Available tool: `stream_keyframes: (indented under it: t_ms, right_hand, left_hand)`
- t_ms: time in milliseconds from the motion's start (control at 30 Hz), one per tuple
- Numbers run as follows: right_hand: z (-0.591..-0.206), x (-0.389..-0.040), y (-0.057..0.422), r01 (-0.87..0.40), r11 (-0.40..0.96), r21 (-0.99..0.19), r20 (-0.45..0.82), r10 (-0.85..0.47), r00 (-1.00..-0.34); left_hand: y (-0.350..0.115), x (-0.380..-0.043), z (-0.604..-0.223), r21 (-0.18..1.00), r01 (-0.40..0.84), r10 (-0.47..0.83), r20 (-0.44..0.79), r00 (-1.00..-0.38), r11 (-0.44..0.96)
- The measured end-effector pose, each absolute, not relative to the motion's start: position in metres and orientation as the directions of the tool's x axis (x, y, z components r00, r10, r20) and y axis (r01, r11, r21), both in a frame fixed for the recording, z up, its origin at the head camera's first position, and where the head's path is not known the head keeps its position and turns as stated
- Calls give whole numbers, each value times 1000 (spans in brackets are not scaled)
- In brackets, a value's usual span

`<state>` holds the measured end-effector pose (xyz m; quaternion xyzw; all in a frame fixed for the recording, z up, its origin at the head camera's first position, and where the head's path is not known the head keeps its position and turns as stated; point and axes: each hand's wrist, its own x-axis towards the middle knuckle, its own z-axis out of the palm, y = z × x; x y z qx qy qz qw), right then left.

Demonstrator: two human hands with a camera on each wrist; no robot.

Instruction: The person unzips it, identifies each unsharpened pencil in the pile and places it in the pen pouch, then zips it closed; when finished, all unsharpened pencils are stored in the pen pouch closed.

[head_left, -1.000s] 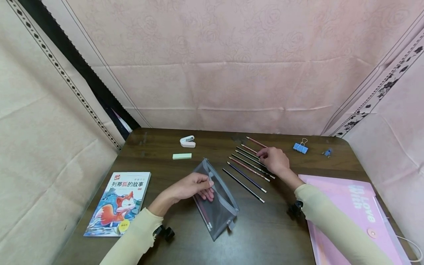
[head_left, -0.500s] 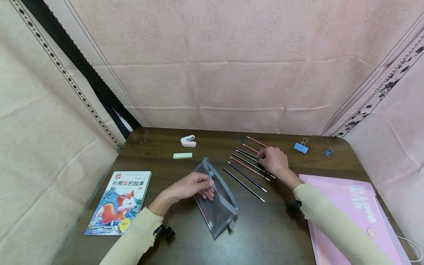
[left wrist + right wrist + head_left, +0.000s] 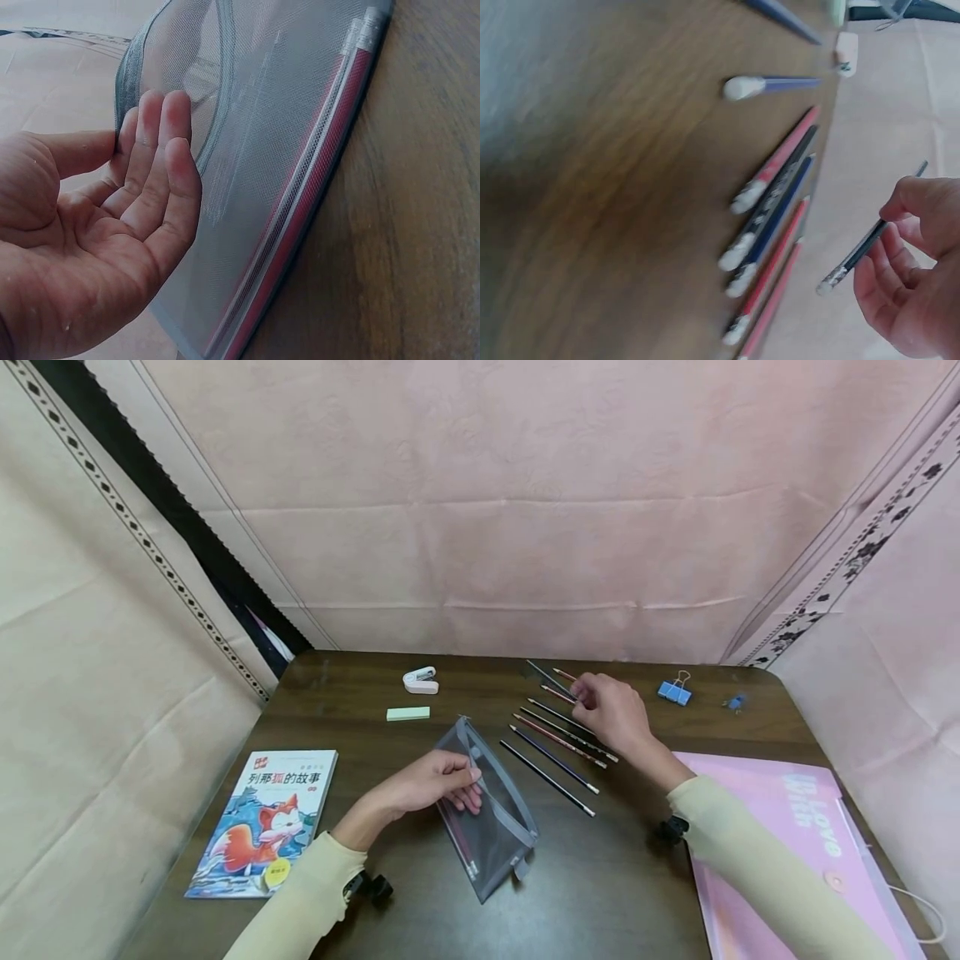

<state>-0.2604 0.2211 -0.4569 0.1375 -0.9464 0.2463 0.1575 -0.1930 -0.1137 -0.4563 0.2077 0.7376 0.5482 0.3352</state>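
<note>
Head view: the left hand (image 3: 423,785) holds the mesh pouch (image 3: 491,860), which rests on the counter (image 3: 600,893) at 6 o'clock; the right hand (image 3: 611,714), at 2 o'clock from the pouch, pinches a dark pencil (image 3: 549,677) above the pencil row (image 3: 559,741). For a sound pick-up, raise the dark pencil clear of its neighbours so that none rolls. Left wrist view: thumb and index finger pinch the zip rim (image 3: 226,67) at 9 o'clock; a steady pinch should hold the mouth wide. Contents: at least one red pencil (image 3: 322,180), eraser end at 1 o'clock; the full count cannot be told. Right wrist view: the fingertips grip the dark pencil around mid-shaft, eraser end towards 7 o'clock; a light, firm pinch should prevent swivelling.
</note>
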Motion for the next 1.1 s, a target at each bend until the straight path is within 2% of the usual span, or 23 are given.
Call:
stream_keyframes:
  t_ms: [300,567,767,867,1000,1100]
  right_hand:
    - [-431,-239,191,-502,708,-496,509,-232,-829]
    - [-425,-221,164,-528,551,-646,433,-306,-848]
    - [-412,-197,150,-425,407,-809,315,-310,-897]
    - [-404,-183,140,-332,274,-902,240,-320,-917]
    - [-416,-181,132,-180,83,-980,141,-347,-927]
    - [-428,-182,128,-68,2,-998,63,-363,-929]
  left_hand:
    - [-115,-191,-460,950,-59,673,-261,-692,308]
    - [-121,-189,-459,949,-60,662,-260,-702,309]
    - [-120,-189,-457,948,-67,663,-268,-699,312]
    - [-119,-190,-458,950,-62,670,-261,-695,306]
    - [-117,-192,-457,952,-61,675,-257,-692,300]
    - [-114,-193,-457,951,-63,676,-261,-690,302]
